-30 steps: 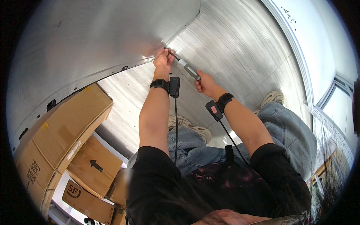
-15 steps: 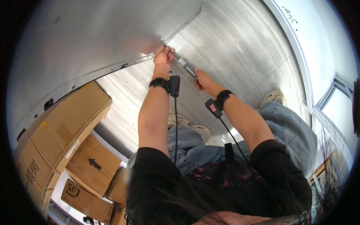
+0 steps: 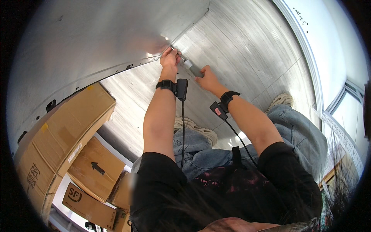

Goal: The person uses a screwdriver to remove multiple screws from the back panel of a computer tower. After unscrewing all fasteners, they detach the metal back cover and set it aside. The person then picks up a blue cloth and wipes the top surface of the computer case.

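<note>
Both forearms are stretched forward and up from the lower edge toward the seam where the metal wall (image 3: 96, 42) meets the ribbed metal floor (image 3: 247, 50). The left hand (image 3: 169, 58) is raised to that seam, wrist nearly straight, its fingers curled and pinched around the thin front end of a tool (image 3: 190, 66); the tip of the tool is hidden behind the fingers, so what it touches cannot be told. The right hand (image 3: 208, 79) is set just below and to the right of the left, closed around the grey handle of the same tool, with the thumb laid along it. The tool is thus held by both hands, slanted from the seam down toward the right hand, close against the floor near its far edge at the wall. A black band with a small black box (image 3: 181, 89) is worn on the left wrist, and a cable is seen hanging from it down toward the body; a similar band and box (image 3: 218, 110) with a cable are worn on the right wrist. Blue jeans (image 3: 297, 131) and pale shoes (image 3: 193, 127) are seen on the floor beneath the arms. Cardboard boxes (image 3: 65, 135) are stacked at the left, against the wall.
</note>
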`<act>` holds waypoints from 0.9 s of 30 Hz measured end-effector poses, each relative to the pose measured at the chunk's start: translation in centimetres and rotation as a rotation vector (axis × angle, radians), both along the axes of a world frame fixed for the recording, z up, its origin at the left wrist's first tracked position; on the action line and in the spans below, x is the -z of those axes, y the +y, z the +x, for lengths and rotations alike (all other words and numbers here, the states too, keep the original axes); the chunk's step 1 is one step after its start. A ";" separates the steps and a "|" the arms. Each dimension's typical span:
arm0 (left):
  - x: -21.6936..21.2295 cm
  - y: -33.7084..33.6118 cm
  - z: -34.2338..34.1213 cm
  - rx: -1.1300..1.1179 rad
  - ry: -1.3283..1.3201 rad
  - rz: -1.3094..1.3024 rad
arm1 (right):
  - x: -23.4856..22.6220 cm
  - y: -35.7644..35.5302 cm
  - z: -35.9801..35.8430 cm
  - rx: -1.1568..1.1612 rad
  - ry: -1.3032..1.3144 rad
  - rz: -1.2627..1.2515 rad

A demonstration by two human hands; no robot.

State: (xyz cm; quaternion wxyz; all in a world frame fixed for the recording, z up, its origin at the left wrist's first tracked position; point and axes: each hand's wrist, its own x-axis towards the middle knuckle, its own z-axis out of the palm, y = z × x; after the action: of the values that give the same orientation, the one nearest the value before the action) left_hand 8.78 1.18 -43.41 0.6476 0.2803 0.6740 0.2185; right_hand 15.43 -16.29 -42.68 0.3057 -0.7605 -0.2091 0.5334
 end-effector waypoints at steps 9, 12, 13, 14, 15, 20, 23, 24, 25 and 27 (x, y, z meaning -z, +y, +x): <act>-0.2 0.2 1.1 -0.042 0.131 0.024 | -0.6 -0.2 1.6 -0.054 0.015 0.031; 0.2 0.1 1.2 -0.038 0.143 0.055 | -1.4 -0.1 1.2 -0.118 -0.160 0.067; 0.4 0.2 1.1 -0.038 0.146 0.057 | -1.7 -0.1 0.8 -0.116 -0.232 0.082; 0.1 0.2 1.2 -0.038 0.147 0.061 | -1.8 -0.1 0.6 -0.113 -0.307 0.100; -0.1 0.2 1.3 -0.049 0.140 0.056 | -1.7 -0.2 0.6 -0.128 -0.302 0.089; -0.2 0.1 1.7 -0.093 0.124 0.060 | -1.0 0.3 1.3 -0.124 -0.113 0.035; -0.1 0.4 1.5 -0.058 0.113 0.043 | -0.9 0.7 1.9 -0.112 0.072 -0.064; -0.1 0.3 1.6 -0.058 0.115 0.051 | -0.9 0.5 2.0 -0.145 0.031 -0.025; -0.2 0.1 1.7 -0.059 0.116 0.059 | -0.9 0.3 2.1 -0.177 -0.010 0.014; -0.2 0.1 1.8 -0.067 0.109 0.068 | -1.3 0.3 2.2 -0.241 -0.087 0.048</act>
State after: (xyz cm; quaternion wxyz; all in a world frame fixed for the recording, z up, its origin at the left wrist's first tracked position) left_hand 10.61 1.24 -43.16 0.5924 0.2908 0.7095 0.2473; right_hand 17.64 -16.03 -41.42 0.2483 -0.7446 -0.3248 0.5277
